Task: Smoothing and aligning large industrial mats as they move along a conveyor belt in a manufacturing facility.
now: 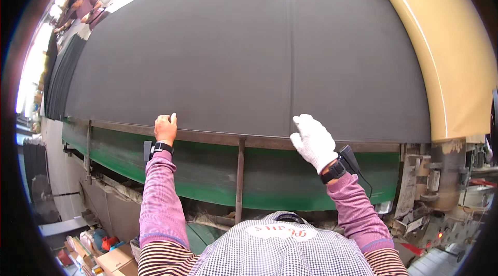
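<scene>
A wide dark grey sheet [197, 53] covers the large flat surface in front of me, with a straight seam-like line [290, 58] running away from me right of the middle. My left hand [165, 129], bare, is at the sheet's near edge, fingers loosely bent and thumb apart, with nothing visible in it. My right hand [314, 141], in a white knit glove, reaches over the same edge near the line. Its fingers are stretched out and lie close together, the thumb apart. Whether either hand presses on the sheet is hard to tell.
A large tan roll [441, 53] stands at the right, above machine parts [423, 182]. Below the sheet run a metal rail [207, 138] and a green belt [290, 188], crossed by a post [240, 177]. Dark folded layers [65, 79] hang at left; another person [85, 9] is beyond.
</scene>
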